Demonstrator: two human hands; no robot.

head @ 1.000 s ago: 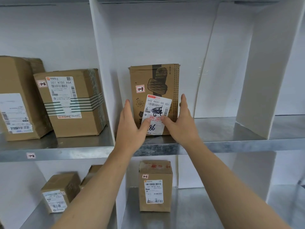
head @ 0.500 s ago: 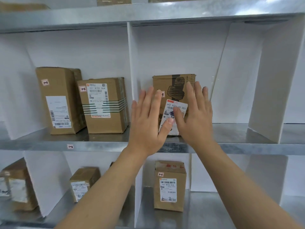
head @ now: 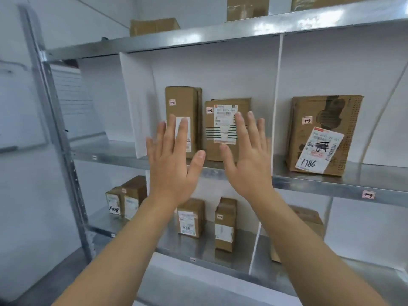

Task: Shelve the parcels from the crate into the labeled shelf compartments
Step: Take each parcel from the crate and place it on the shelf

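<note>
Parcel marked 7786 (head: 324, 133) stands shelved at 3 o'clock; left hand (head: 172, 164) and right hand (head: 249, 160) empty, fingers straight and spread; crate unseen, remainder unknown.

Shelf (head: 309, 181): grey sheet metal, smooth, with a mottled sheen that catches the light along the front edge. Post (head: 55, 129): the same metal, duller. Dividers (head: 135, 102): white board, matt and smooth. Torn parcel (head: 326, 120): brown cardboard, matt, its outer skin peeled near the top to a darker, rougher layer. Its label (head: 320, 151): white paper, creased, with ink writing. Tall parcel (head: 183, 100) and banded parcel (head: 229, 151), behind my fingers: plain matt brown cardboard with white paper labels, the second crossed by dark bands. My left hand (head: 174, 166) and right hand (head: 249, 162): bare skin. Tag (head: 368, 194) on the shelf edge: pinkish paper.
</note>
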